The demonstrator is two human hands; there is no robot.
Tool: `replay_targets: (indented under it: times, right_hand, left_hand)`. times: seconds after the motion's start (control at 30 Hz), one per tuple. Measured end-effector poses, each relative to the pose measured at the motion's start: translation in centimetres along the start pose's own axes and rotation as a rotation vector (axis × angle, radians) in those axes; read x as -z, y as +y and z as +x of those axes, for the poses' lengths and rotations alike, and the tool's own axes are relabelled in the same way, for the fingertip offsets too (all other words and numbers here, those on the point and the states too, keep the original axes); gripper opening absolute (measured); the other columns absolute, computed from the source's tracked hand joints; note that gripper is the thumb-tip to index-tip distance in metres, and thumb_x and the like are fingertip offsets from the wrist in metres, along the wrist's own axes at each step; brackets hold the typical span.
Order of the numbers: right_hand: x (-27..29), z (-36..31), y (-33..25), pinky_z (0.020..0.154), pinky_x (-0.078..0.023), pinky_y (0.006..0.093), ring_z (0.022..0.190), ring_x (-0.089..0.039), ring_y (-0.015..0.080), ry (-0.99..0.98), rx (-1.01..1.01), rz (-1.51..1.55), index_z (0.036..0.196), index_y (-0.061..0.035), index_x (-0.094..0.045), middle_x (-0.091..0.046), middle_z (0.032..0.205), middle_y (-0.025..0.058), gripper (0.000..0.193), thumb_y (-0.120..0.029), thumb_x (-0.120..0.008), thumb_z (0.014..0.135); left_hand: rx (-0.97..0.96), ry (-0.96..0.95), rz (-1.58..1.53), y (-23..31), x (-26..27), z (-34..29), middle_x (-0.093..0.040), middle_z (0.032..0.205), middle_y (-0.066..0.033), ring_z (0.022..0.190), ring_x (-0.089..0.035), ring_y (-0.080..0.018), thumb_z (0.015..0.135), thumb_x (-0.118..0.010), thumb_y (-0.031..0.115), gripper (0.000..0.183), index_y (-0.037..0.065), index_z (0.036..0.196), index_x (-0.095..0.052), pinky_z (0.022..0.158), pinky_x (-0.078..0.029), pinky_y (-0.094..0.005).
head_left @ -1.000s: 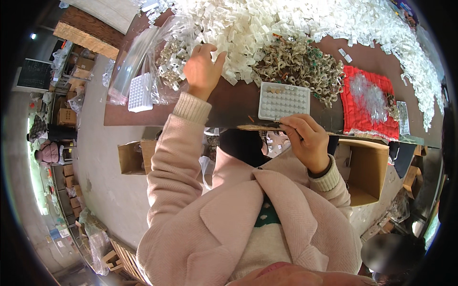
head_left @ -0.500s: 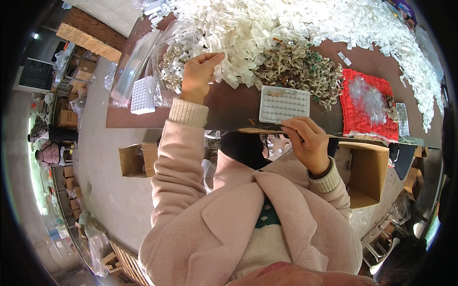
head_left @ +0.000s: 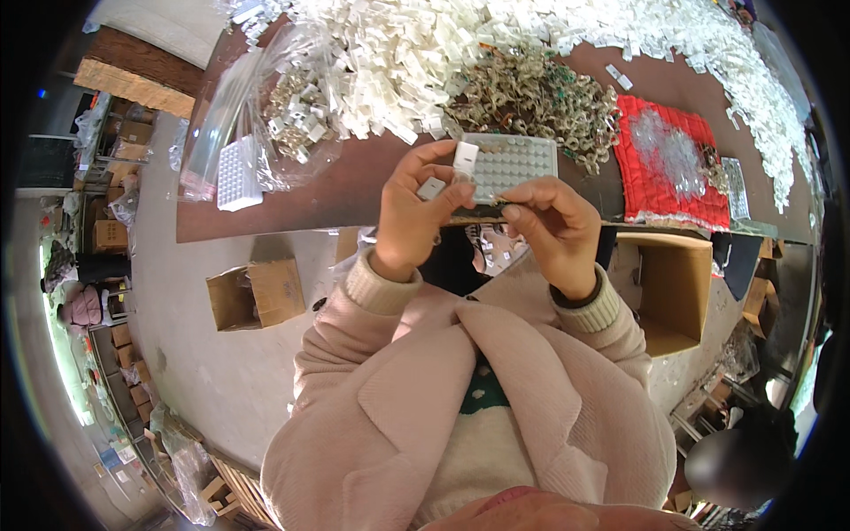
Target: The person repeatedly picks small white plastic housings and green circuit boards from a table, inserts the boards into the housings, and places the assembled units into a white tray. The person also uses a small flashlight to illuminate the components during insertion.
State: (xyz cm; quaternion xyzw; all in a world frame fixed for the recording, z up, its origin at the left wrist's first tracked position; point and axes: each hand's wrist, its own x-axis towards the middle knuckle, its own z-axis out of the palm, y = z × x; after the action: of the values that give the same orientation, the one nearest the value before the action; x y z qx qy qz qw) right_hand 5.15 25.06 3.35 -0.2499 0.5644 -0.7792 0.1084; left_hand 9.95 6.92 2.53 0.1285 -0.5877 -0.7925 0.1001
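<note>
My left hand (head_left: 409, 212) is raised at the table's front edge, its fingers curled round small white slotted cards. One white card (head_left: 466, 157) stands up at the fingertips; another white card (head_left: 431, 188) lies against the palm. Beside it, my right hand (head_left: 563, 234) is closed in a pinch, its tips holding something tiny and dark close to the left fingertips; I cannot make out what it is. Just beyond both hands lies a shallow white tray (head_left: 531, 157) with rows of raised bumps, its lower left part hidden by the left hand.
A large heap of white cards (head_left: 390, 71) covers the back of the table. In front of it sits a tangled pile of small metallic-looking pieces (head_left: 540, 106). A red cloth (head_left: 630, 190) carries clear bits at right; plastic bags (head_left: 212, 133) lie at left. Cardboard boxes (head_left: 279, 292) stand below.
My left hand has come from the white heap toward the right hand, now with white cards in it. The right hand has moved slightly up and left, its fingertips meeting near the cards.
</note>
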Motion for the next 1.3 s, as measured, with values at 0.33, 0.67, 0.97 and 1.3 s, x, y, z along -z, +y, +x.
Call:
replay_targets:
  times: [0.33, 0.67, 0.97, 1.3]
  right_hand:
    - [-0.9, 0.2, -0.2, 0.059, -0.048, 0.0174, 0.072, -0.060, 0.0052, 0.008, -0.035, 0.082, 0.107, 0.0033, -0.065, -0.068, 0.093, 0.0061, 0.014, 0.006, -0.062, 0.093]
    - [-1.2, -0.2, -0.4, 0.065, -0.050, 0.0191, 0.075, -0.061, 0.0063, -0.016, 0.008, 0.027, 0.109, 0.0040, -0.067, -0.067, 0.096, 0.0062, 0.018, 0.007, -0.064, 0.092]
    - [-1.8, -0.3, -0.4, 0.065, -0.051, 0.0211, 0.076, -0.065, 0.0094, 0.028, 0.083, -0.100, 0.104, 0.0024, -0.069, -0.069, 0.091, 0.0061, 0.017, 0.008, -0.067, 0.088]
    - [-2.5, 0.1, 0.3, 0.064, -0.053, 0.0245, 0.077, -0.068, 0.0133, 0.029, 0.217, -0.340, 0.098, -0.0002, -0.072, -0.071, 0.091, 0.0077, 0.019, 0.009, -0.071, 0.082]
  left_hand:
    - [0.163, -0.090, -0.283, -0.3, -0.6, -2.9, -0.061, 0.080, 0.0019, 0.054, -0.044, -0.0004, 0.090, -0.067, -0.004, 0.026, 0.000, 0.116, -0.066, 0.044, -0.026, -0.0163]
    - [0.001, -0.100, -0.088, -1.0, -0.3, -3.4, -0.069, 0.089, -0.0053, 0.064, -0.059, -0.0044, 0.092, -0.067, -0.001, 0.015, 0.001, 0.106, -0.063, 0.045, -0.037, -0.0163]
    - [-0.033, -0.011, -0.276, -2.4, 0.2, -3.6, -0.068, 0.087, -0.0036, 0.058, -0.048, -0.0016, 0.089, -0.069, -0.005, 0.020, 0.003, 0.106, -0.063, 0.049, -0.037, -0.0169]
    - [-0.289, -0.006, -0.261, -1.7, -0.5, -4.0, -0.069, 0.095, -0.0086, 0.071, -0.062, -0.0093, 0.087, -0.068, -0.010, 0.022, 0.000, 0.104, -0.062, 0.059, -0.055, -0.0241]
